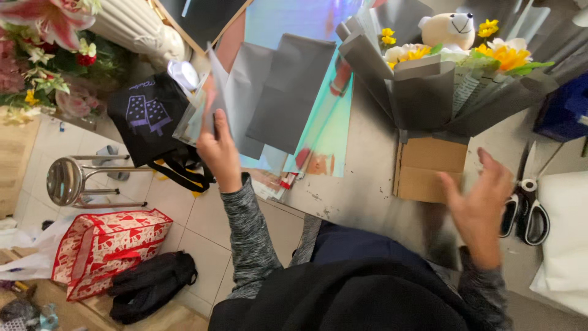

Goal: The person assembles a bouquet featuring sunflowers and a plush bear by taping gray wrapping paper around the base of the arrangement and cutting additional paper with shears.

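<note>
Hands apart: my left hand (217,150) pinches a grey wrapping sheet (269,92) to lift it, my right hand (481,202) hovers open beside the cardboard box (429,168).

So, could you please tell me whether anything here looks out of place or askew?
The grey wrapping sheets by the left hand lie fanned unevenly, some overhanging the table edge. The scissors lie open near the right hand.
</note>
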